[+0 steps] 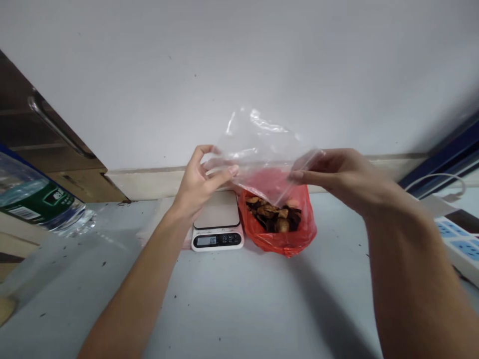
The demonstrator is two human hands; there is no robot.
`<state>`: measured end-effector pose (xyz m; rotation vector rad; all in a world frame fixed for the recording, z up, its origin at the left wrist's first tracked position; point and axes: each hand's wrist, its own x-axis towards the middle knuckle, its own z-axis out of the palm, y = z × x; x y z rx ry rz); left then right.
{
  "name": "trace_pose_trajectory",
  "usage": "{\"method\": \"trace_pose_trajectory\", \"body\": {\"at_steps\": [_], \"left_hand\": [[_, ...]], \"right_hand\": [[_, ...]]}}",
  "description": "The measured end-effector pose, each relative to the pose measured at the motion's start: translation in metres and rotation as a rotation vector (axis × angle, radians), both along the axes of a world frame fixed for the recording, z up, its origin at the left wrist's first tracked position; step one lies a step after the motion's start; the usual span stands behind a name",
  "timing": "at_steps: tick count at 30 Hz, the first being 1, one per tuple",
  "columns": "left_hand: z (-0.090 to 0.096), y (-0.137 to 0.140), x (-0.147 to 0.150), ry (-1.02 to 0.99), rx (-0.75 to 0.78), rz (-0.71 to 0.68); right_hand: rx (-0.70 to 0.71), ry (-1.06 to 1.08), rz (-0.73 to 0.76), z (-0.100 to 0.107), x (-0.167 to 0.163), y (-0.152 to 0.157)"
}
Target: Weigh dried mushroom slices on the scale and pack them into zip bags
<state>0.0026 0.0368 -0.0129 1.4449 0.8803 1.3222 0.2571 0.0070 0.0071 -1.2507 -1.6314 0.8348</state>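
Observation:
Between my two hands a clear plastic bag (258, 134) is held up, partly see-through and unfolded. My left hand (204, 177) pinches one side of it between thumb and fingers. The opposite edge is gripped by the thumb and fingers of my right hand (325, 164). Below the bag, a red plastic bag (299, 234) stands with its mouth spread, and dark brown dried slices (279, 217) lie inside it. Left of the red bag and touching or nearly touching it, a white digital kitchen scale (217, 219) has a bare plate and reads 0.0.
More clear plastic bags (159, 219) lie left of the scale, partly behind my forearm. A large water bottle (41, 194) with a green label is at far left, before a wooden cabinet (45, 114). A white power strip (462, 247) lies at far right. Dark crumbs dot the table.

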Motion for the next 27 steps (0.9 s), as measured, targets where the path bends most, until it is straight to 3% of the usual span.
{"method": "trace_pose_trajectory", "body": {"at_steps": [5,13,18,22,25,27], "left_hand": [[-0.001,0.008,-0.017,0.096,-0.026,-0.032],[0.006,0.013,-0.046,0.236,0.010,0.021],[0.016,0.013,-0.090,0.486,0.000,0.069],[0.009,0.017,-0.134,0.634,-0.133,0.198],[-0.005,0.019,-0.165,0.654,-0.322,0.348],[-0.018,0.017,-0.180,0.612,-0.427,0.338]], "right_hand": [[-0.052,-0.030,0.118,0.005,-0.010,-0.003],[-0.115,-0.007,0.129,-0.005,-0.027,0.002],[0.016,0.000,0.050,-0.007,-0.056,0.003],[0.198,-0.077,-0.053,-0.012,-0.101,0.004],[0.452,-0.207,0.019,-0.022,-0.146,0.005],[0.589,-0.374,0.166,-0.031,-0.178,0.004]]}}
